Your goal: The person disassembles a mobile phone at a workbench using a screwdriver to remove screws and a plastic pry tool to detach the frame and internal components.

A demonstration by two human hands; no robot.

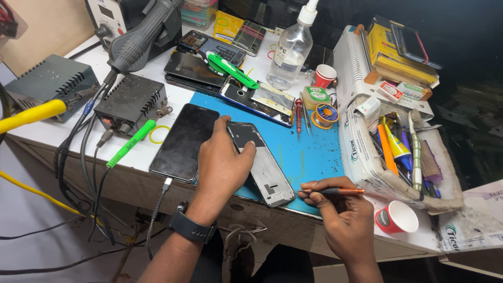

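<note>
1. The left hand (222, 165) lies flat on top of an opened phone frame (264, 167). The thumb points up over the dark top end, and the other fingers curl over the left edge. The hand presses down on it but does not close around it.
2. The phone frame sits on a blue mat (309, 152), near the front edge of the table (173, 97). Its grey lower end sticks out from under the hand.
3. The right hand (343, 207) pinches a thin orange screwdriver (340, 191) between thumb and fingers. The tip points left, just beside the bottom corner of the frame. It may be touching, but it is hard to tell.
4. A black phone (183, 141) with a cable lies just left of the left hand.
5. A yellow box (401, 55) sits at the back right, on a white machine.
6. A small red and white pack (390, 90) lies just in front of it.
7. A white bag with green letters (356, 152) holds pens and tools.
8. A red paper cup (396, 217) stands near the right hand.
</note>
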